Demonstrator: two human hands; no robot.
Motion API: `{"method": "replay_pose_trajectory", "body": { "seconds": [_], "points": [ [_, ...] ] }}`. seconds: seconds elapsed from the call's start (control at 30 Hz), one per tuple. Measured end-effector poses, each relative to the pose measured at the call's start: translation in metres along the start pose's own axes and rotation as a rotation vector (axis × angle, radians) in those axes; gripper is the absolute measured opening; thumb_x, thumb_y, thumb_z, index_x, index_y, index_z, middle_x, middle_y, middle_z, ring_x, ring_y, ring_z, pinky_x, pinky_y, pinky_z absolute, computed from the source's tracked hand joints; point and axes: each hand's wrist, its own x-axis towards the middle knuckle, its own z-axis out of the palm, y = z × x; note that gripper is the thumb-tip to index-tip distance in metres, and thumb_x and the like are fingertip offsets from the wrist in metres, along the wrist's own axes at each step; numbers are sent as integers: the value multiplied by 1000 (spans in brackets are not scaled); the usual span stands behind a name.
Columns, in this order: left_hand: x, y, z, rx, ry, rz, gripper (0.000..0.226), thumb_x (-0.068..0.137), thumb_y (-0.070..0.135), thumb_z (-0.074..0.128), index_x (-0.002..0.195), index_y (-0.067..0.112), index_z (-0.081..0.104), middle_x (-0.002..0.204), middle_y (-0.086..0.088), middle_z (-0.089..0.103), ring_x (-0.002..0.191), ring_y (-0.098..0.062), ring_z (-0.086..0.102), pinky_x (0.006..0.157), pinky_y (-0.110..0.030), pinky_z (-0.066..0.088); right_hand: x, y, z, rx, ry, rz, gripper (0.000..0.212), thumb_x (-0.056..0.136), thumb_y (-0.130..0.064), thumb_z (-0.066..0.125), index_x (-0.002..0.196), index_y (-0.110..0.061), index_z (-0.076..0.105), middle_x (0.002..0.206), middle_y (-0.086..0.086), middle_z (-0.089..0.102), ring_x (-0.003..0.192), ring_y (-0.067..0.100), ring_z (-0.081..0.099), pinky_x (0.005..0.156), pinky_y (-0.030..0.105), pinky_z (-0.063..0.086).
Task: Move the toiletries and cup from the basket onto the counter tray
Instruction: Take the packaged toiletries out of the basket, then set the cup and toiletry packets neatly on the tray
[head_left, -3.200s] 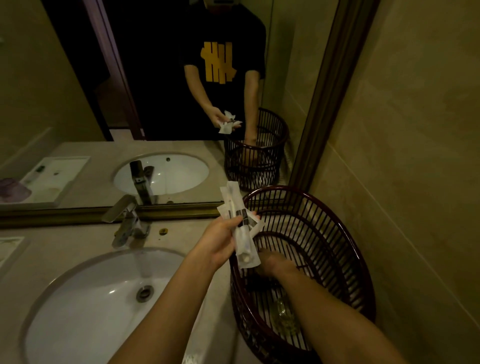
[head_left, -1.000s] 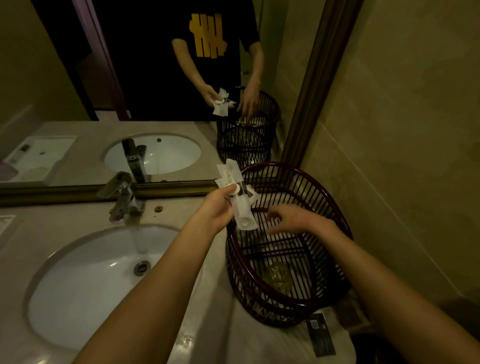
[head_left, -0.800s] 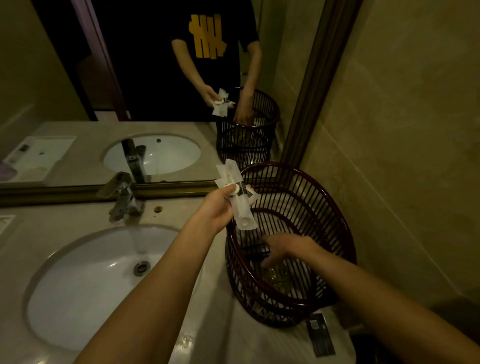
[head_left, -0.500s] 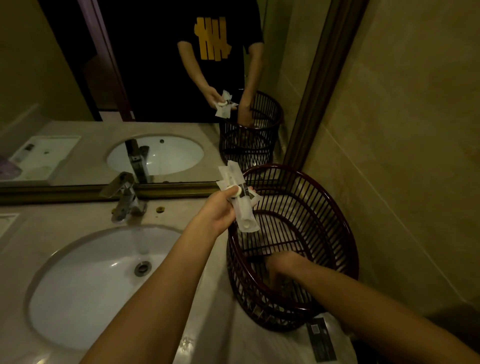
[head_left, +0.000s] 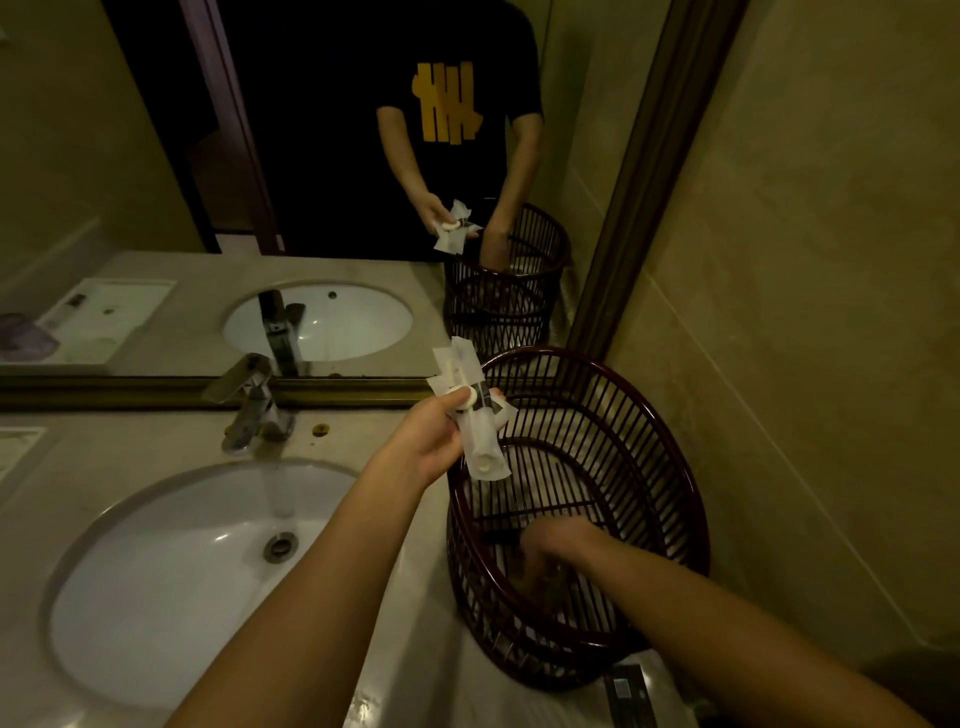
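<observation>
The left hand (head_left: 427, 445) is curled around a bunch of white wrapped toiletry packets (head_left: 475, 415), held above the rim of the dark slatted basket (head_left: 639, 447); the right hand (head_left: 553, 545) reaches deep inside the basket, fingers down toward its bottom; whether it grips anything cannot be told.

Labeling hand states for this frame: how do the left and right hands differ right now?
The left hand is raised beside the basket rim; the right hand reaches down inside it. The left hand visibly grips a bundle of white wrapped toiletry packets; whether the right hand grips anything is too dark to tell. The left hand is clearly lit, the right shadowed behind the slats. Both are bare.
</observation>
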Motion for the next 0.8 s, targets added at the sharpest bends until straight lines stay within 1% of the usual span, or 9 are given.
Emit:
{"method": "replay_pose_trajectory", "body": {
  "seconds": [0.1, 0.2, 0.33, 0.4, 0.5, 0.57, 0.67, 0.73, 0.8],
  "points": [
    [-4, 0, 3, -6, -5, -5, 45, 100, 1, 42, 145, -4, 36, 144, -26, 45, 132, -33, 45, 71, -52, 61, -11, 5, -20, 58, 77, -25, 48, 86, -33, 77, 127, -12, 64, 126, 7, 67, 112, 27, 66, 97, 42, 56],
    [-7, 1, 7, 4, 1, -1, 46, 100, 1, 41, 145, -4, 35, 148, -26, 42, 130, -32, 47, 64, -48, 62, -23, 18, -37, 220, 279, -50, 57, 79, -39, 80, 129, -19, 60, 125, 4, 65, 111, 23, 64, 94, 36, 55],
    [-15, 9, 2, 27, 35, 35, 42, 101, 2, 41, 143, -3, 39, 143, -25, 49, 129, -34, 52, 72, -48, 61, -48, 37, -48, 531, 643, -148, 90, 69, -48, 86, 145, -21, 45, 135, 4, 59, 123, 23, 57, 98, 34, 49],
    [-23, 19, -6, 49, 39, 45, 42, 101, 3, 42, 142, -3, 42, 142, -26, 51, 128, -35, 53, 80, -45, 58, -65, 38, -54, 620, 779, -175, 90, 68, -48, 87, 143, -28, 42, 136, 3, 58, 121, 20, 57, 102, 39, 50],
    [-36, 39, -20, 22, 14, 50, 40, 102, 4, 42, 141, -4, 43, 136, -27, 55, 125, -37, 55, 95, -50, 48, -91, 30, -62, 626, 980, -211, 95, 70, -46, 87, 147, -38, 32, 138, 3, 52, 124, 23, 54, 102, 43, 49],
    [-48, 54, -30, -16, 12, 71, 37, 102, 3, 41, 138, -3, 44, 131, -27, 57, 122, -38, 56, 95, -54, 51, -111, 14, -69, 679, 1103, -320, 95, 71, -42, 87, 148, -44, 31, 141, 1, 50, 126, 20, 52, 100, 39, 47],
    [-73, 78, -52, -72, 25, 129, 35, 101, 1, 41, 136, -2, 42, 129, -28, 55, 122, -37, 55, 84, -56, 55, -137, -29, -80, 776, 1237, -506, 91, 72, -36, 87, 144, -49, 34, 139, -4, 50, 116, 9, 50, 90, 27, 43],
    [-94, 98, -72, -97, 22, 185, 32, 102, 0, 40, 134, 1, 42, 114, -27, 57, 105, -33, 60, 91, -57, 52, -151, -70, -85, 836, 1304, -616, 88, 73, -31, 87, 143, -47, 36, 136, -6, 51, 114, 7, 52, 89, 24, 44],
    [-121, 123, -97, -97, 40, 233, 35, 102, 0, 39, 137, 2, 41, 114, -25, 55, 100, -32, 60, 93, -57, 51, -162, -117, -87, 880, 1340, -699, 87, 74, -28, 87, 143, -45, 37, 135, -9, 50, 115, 7, 54, 92, 23, 48]
  ]
}}
